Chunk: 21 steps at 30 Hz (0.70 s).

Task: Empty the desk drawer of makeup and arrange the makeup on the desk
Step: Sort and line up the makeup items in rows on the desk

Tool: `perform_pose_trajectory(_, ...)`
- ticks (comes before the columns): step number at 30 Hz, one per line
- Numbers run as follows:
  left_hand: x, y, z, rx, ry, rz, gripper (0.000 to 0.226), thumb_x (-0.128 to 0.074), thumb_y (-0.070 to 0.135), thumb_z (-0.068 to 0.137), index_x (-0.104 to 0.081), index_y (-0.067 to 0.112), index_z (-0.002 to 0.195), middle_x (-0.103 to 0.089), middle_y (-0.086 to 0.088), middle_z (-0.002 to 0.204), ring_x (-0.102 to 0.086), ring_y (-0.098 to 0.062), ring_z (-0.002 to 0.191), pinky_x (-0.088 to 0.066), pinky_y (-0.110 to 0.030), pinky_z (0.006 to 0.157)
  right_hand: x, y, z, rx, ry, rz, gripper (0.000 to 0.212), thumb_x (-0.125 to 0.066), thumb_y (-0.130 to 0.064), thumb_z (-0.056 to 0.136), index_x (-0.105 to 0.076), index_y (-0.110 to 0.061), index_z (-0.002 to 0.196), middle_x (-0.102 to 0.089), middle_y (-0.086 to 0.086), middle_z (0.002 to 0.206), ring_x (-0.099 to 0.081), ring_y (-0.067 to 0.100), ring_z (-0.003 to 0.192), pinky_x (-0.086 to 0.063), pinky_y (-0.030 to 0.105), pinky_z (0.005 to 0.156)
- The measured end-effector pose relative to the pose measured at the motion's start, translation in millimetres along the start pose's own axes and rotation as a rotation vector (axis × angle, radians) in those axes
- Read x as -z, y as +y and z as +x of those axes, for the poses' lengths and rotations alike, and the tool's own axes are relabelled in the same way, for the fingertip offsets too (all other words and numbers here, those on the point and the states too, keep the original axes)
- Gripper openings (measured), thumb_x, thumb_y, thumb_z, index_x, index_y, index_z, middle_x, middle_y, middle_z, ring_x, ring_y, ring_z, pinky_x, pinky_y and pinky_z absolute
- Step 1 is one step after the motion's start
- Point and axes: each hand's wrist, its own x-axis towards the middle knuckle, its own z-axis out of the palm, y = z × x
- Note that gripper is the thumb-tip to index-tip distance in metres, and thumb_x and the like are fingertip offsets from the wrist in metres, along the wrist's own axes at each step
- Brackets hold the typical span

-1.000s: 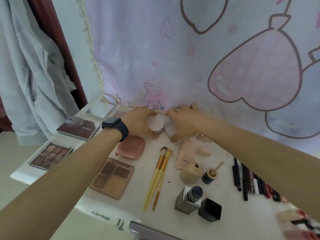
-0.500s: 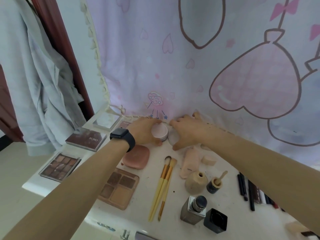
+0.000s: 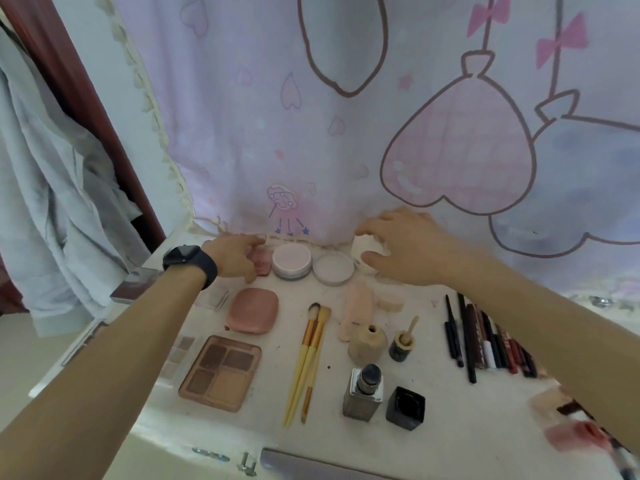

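Both grips engaged: left grip (image 3: 239,259) pinches pink compact (image 3: 262,264), right grip (image 3: 407,251) wraps white jar (image 3: 365,249) at surface (image 3: 427,329) rear. Likely light, rigid, slick; take by sides.

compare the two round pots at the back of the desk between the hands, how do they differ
The left pot has a pinker top; the right pot is paler, almost white. The left pot stands taller, its greyish side showing; the right pot looks flatter. Both are round, side by side against the curtain, and free: the left hand grips a small pink case, the right hand a white jar.
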Motion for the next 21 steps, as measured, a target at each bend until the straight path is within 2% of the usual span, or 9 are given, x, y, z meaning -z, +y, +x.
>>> perform_pose_trajectory(2,1,1,2,0.003,0.021,0.018,0.082,-0.081,0.020,0.076,-0.044,0.026,0.149,-0.046,-0.003,0.151,-0.046,-0.026,0.134,-0.040,-0.039,0.110,-3,2,-11,-0.015,-0.028,-0.005,0.047,-0.050,-0.048,0.098,-0.048,-0.034,0.143,-0.050,-0.003,0.146,-0.040,0.024,0.135,-0.032,0.043,0.107)
perform_pose_trajectory(6,5,0,1,-0.003,0.075,0.058,0.066,-0.083,0.041,0.076,-0.061,0.016,0.133,-0.060,-0.005,0.136,-0.058,-0.026,0.120,-0.047,-0.038,0.103,-7,6,-29,-0.057,-0.047,0.037,0.043,-0.050,-0.047,0.100,-0.052,-0.034,0.141,-0.048,-0.003,0.148,-0.040,0.025,0.136,-0.034,0.046,0.110)
perform_pose_trajectory(8,5,-2,-2,-0.025,0.126,0.052,0.068,-0.079,0.053,0.077,-0.064,0.012,0.129,-0.064,-0.008,0.131,-0.059,-0.026,0.117,-0.048,-0.035,0.099,-7,8,-35,-0.080,-0.029,0.095,0.043,-0.051,-0.048,0.099,-0.052,-0.035,0.140,-0.048,-0.004,0.149,-0.039,0.023,0.137,-0.034,0.045,0.111)
perform_pose_trajectory(11,7,-3,-11,-0.050,0.219,-0.005,0.075,-0.078,0.057,0.076,-0.059,0.016,0.136,-0.060,-0.005,0.137,-0.055,-0.024,0.124,-0.041,-0.032,0.101,-3,10,-44,-0.098,0.007,0.190,0.044,-0.054,-0.049,0.099,-0.053,-0.035,0.140,-0.048,-0.006,0.149,-0.040,0.020,0.137,-0.035,0.041,0.113)
perform_pose_trajectory(14,20,1,-28,-0.058,0.310,-0.148,0.069,-0.081,0.051,0.075,-0.063,0.017,0.132,-0.065,-0.003,0.130,-0.059,-0.018,0.111,-0.040,-0.026,0.092,2,8,-58,-0.099,0.067,0.291,0.041,-0.057,-0.047,0.098,-0.056,-0.035,0.137,-0.051,-0.009,0.145,-0.043,0.016,0.134,-0.032,0.030,0.107)
perform_pose_trajectory(16,29,12,-50,-0.093,0.357,-0.327,0.067,-0.084,0.053,0.071,-0.066,0.021,0.127,-0.068,0.005,0.121,-0.061,-0.010,0.103,-0.041,-0.024,0.090,6,3,-73,-0.104,0.118,0.390,0.038,-0.059,-0.047,0.097,-0.059,-0.037,0.134,-0.054,-0.014,0.139,-0.047,0.008,0.128,-0.033,0.025,0.103)
perform_pose_trajectory(19,36,48,-101,-0.258,0.393,-0.591,0.064,-0.081,0.057,0.064,-0.067,0.030,0.121,-0.068,0.018,0.111,-0.063,0.005,0.099,-0.044,-0.011,0.083,11,-10,-102,-0.123,0.219,0.632,0.033,-0.062,-0.048,0.094,-0.063,-0.042,0.127,-0.061,-0.027,0.126,-0.054,-0.009,0.116,-0.042,0.022,0.102)
perform_pose_trajectory(21,32,77,-135,-0.374,0.394,-0.670,0.057,-0.084,0.048,0.067,-0.067,0.032,0.120,-0.068,0.016,0.110,-0.063,0.003,0.101,-0.046,-0.007,0.079,12,-21,-123,-0.132,0.295,0.775,0.028,-0.062,-0.048,0.094,-0.066,-0.042,0.121,-0.067,-0.030,0.115,-0.058,-0.012,0.110,-0.046,0.019,0.095)
